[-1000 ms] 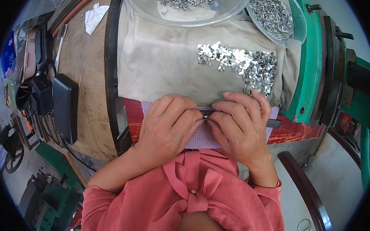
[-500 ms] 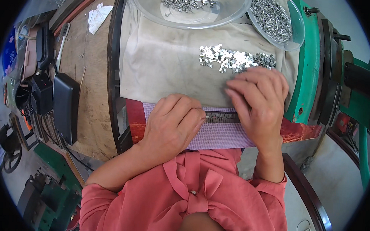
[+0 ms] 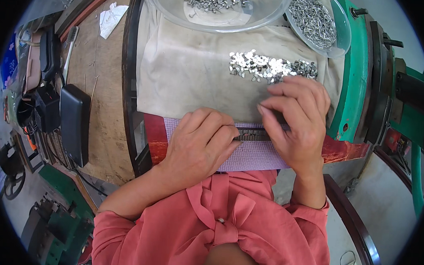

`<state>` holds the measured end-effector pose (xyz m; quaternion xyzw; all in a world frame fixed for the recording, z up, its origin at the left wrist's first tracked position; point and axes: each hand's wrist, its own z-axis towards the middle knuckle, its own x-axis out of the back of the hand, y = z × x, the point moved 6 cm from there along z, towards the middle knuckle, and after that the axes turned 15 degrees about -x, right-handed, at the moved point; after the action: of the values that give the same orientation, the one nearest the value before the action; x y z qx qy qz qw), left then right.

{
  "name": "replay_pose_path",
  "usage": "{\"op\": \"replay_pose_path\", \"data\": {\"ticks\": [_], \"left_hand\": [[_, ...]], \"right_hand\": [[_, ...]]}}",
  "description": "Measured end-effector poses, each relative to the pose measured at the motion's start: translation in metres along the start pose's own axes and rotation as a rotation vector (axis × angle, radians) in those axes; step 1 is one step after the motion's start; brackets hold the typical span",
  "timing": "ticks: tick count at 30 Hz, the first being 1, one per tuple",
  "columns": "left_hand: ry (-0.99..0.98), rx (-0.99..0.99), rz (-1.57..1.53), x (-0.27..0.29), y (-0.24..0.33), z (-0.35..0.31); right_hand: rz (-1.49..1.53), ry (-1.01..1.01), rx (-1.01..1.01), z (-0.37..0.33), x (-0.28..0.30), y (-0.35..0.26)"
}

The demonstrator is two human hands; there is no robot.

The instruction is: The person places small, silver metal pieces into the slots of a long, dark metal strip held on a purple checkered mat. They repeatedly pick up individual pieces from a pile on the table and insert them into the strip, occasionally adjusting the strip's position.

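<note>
Head: left hand (image 3: 199, 144) at strip (image 3: 255, 135); right hand (image 3: 301, 124) near pieces (image 3: 270, 67).

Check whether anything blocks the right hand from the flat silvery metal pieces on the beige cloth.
Nothing visible does: the right hand is over the beige cloth, at the near edge of the flat silvery metal pieces. The round clear plastic bowls sit beyond those pieces.

Left hand (image 3: 200, 141): fingers (image 3: 217, 125) curled together, thumb (image 3: 231, 147) near the index fingertip.
Right hand (image 3: 297, 119): fingers bent leftward, thumb apart on their body side.
Left forearm (image 3: 138, 192): slanting in from behind the fingers, leftward.
Right forearm (image 3: 310, 186): behind the fingers, nearly straight.
</note>
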<state>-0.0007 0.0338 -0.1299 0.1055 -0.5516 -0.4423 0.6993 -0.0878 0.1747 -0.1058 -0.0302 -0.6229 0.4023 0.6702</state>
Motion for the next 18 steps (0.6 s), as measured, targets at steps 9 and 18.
{"op": "replay_pose_path", "data": {"ticks": [9, 18], "left_hand": [[0.019, -0.024, 0.02, -0.008, 0.007, 0.011], [0.044, -0.034, 0.014, -0.007, 0.004, 0.008]], "right_hand": [[0.085, -0.051, -0.125, -0.042, 0.003, 0.005], [0.083, -0.063, -0.084, -0.044, 0.002, 0.0]]}}
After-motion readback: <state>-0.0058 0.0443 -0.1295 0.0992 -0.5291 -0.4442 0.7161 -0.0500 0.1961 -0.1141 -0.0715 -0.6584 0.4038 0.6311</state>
